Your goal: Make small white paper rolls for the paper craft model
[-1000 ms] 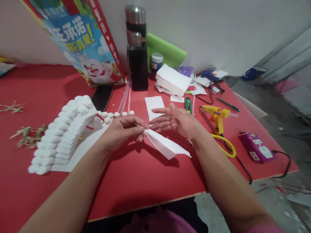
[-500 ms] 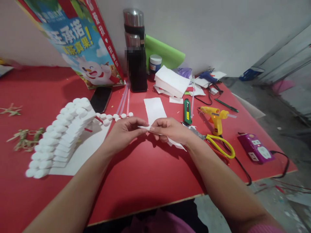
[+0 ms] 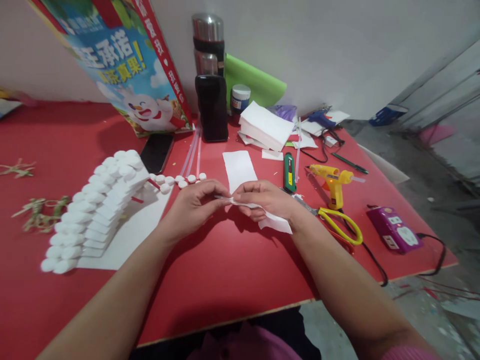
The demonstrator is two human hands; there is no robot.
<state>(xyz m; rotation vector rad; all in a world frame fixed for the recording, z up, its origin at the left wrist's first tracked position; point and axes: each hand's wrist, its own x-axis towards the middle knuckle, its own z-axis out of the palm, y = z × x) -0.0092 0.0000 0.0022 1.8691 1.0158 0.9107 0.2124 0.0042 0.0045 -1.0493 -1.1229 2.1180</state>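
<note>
One paper strip [image 3: 276, 223] runs crosswise, loose end rightward.

A steel-topped flask [image 3: 208, 32] stands near a brightly printed bag [image 3: 129, 72].

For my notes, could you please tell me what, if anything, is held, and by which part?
A white paper strip, pinched near one end by the left hand and right hand.
</note>
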